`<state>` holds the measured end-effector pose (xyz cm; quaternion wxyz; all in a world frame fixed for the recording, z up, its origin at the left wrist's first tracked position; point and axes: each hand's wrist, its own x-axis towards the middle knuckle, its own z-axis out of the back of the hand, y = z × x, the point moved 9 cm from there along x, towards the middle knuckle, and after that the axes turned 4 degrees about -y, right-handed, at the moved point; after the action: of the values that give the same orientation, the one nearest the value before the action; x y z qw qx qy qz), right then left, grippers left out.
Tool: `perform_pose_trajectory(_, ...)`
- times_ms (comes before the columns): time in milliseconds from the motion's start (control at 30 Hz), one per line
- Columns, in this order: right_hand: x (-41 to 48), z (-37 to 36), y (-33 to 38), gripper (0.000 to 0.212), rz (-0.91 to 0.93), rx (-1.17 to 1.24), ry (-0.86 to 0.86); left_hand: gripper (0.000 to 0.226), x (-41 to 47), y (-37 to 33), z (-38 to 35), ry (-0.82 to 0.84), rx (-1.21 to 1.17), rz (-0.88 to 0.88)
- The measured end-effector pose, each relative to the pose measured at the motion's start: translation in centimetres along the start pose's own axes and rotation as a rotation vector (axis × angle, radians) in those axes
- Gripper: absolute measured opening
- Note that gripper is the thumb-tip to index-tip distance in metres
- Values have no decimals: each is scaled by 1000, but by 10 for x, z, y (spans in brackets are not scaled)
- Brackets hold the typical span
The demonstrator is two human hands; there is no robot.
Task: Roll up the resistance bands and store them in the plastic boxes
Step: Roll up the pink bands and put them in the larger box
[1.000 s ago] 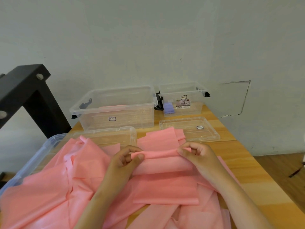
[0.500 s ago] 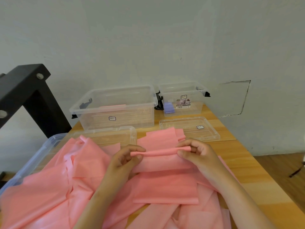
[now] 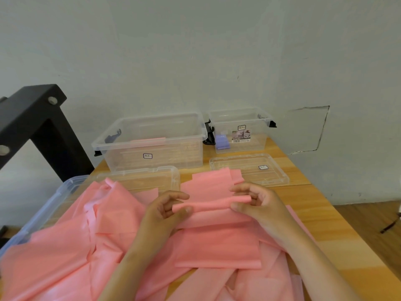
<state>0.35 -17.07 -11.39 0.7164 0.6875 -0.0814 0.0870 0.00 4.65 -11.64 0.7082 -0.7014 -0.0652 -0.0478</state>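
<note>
**Q:** Where is the band, and how do your hands hold it?

**A:** My left hand and right hand each pinch one end of the thin roll, formed at the far edge of a pink resistance band. The band's flat tail lies toward me, over the pile of pink bands on the counter.

**Q:** What could go wrong?

**A:** The roll looks loose. If either pinch slackens, I judge it unwinds or skews into a cone before reaching the clear plastic box.

No text is legible. Small stickers mark the large clear box, the smaller box and one lid. Their print is too blurred.
</note>
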Motion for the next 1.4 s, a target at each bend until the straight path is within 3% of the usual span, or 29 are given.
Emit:
perform_pose_trajectory(67,0,0,-1,22,0,-26,-2,6,1,1,2,-8,38,-13)
perform_pose_trajectory(300,0,-2,5,7,41,-70,14,11,1,7,-1,15,-59,37)
perform_pose_trajectory(567,-2,-6,3,12,21,-56,68,19,0,11,2,43,-176,99)
perform_pose_trajectory(667,-1,-4,4,7,34,-65,40,5,0,7,2,29,-101,51)
perform_pose_trajectory(800,0,-1,0,18,13,-25,21,24,0,4,0,17,-47,23)
perform_pose_trajectory(933,0,2,-4,11,-13,-48,7,12,0,2,1,12,-23,-16)
perform_pose_trajectory(1267,1,-2,-6,7,-32,-26,22,16,-1,7,1,-19,-133,47)
perform_pose_trajectory(1400,0,-8,-4,5,-9,-11,49,20,2,14,3,-57,-20,27)
